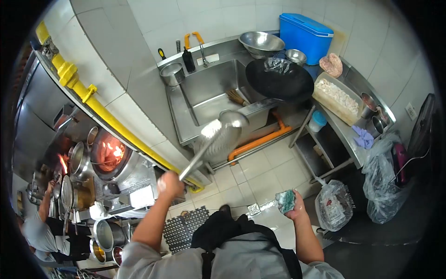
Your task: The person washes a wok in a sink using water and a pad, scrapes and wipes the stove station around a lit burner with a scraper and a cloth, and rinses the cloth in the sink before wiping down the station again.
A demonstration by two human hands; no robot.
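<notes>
My left hand [170, 185] is closed round the handle end of a long metal ladle [199, 157]. The ladle slants up and away, its round bowl in front of the sink's near edge, and whitish suds seem to coat the upper handle. On the right, my right hand [295, 207] grips a green scouring pad [285, 202] with white foam on it. Pad and ladle are well apart. Beyond the ladle lies the steel sink [204, 97], with a straw brush [237, 97] inside. A black wok [278, 83] rests over the sink's right side.
A tub of pale pieces [351, 119] and a blue cooler [304, 42] stand on the right counter. Plastic bags [335, 204] are at lower right. Flames burn in a stove [109, 153] at left, where another person [39, 228] works. A perforated mat [186, 230] covers some floor.
</notes>
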